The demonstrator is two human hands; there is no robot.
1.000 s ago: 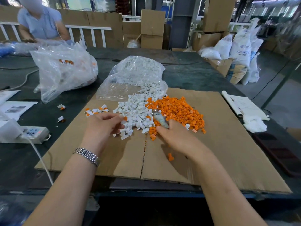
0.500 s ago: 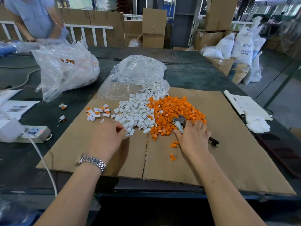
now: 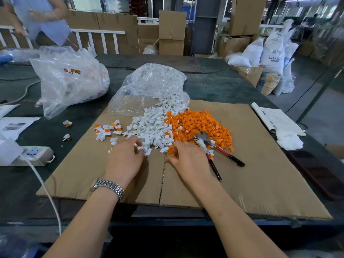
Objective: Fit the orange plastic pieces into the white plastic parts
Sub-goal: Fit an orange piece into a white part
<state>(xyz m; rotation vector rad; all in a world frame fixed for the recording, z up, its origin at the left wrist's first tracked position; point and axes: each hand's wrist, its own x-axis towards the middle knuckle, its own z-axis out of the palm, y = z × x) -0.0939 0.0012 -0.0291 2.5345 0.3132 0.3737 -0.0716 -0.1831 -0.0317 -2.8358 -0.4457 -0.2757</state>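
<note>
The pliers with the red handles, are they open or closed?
Open. The pliers lie on the cardboard sheet with their two handles spread apart, beside the right hand.

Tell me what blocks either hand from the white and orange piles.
Nothing visible does. The left hand already touches the near edge of the white plastic parts; the right hand is at the orange plastic pieces. The red-handled pliers lie beside it, not between.

Pliers [image 3: 210, 144] right of both piles [image 3: 154, 129].

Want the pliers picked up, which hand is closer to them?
Right. The right hand sits just beside the pliers; the left hand is farther off, at the white pieces.
</note>
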